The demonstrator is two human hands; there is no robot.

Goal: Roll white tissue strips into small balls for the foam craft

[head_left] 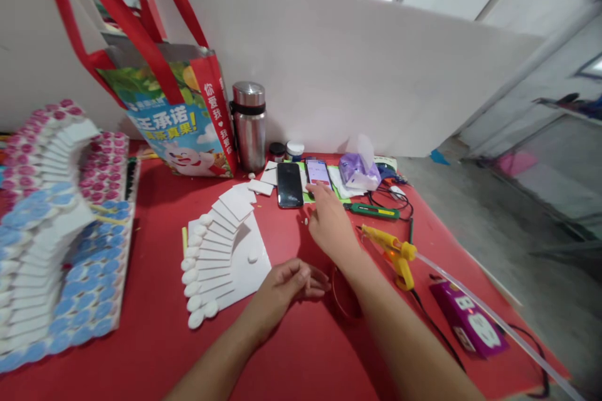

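My right hand [332, 222] reaches forward over the table. Its index finger points at the lower edge of a phone [318, 170] with a lit screen and seems to touch it; the other fingers are partly hidden. Lower down, my left hand [296, 281] rests palm inward near the table, fingers loosely bent and the thumb lying across them, with nothing visible in it. Left of that hand stands a white fan-shaped stack of card pieces [217, 244] with round white pads along its outer edge, on a white board [251, 263]. One loose pad [253, 258] lies on the board.
A yellow glue gun [390, 247] with a long glue stick lies right of my right arm, near a purple box [470, 319] and cables. A dark phone [290, 185], green utility knife [375, 210], tissue pack [360, 169], steel flask [250, 128], shopping bag [188, 131] and blue-and-pink pieces [89, 288] surround the work.
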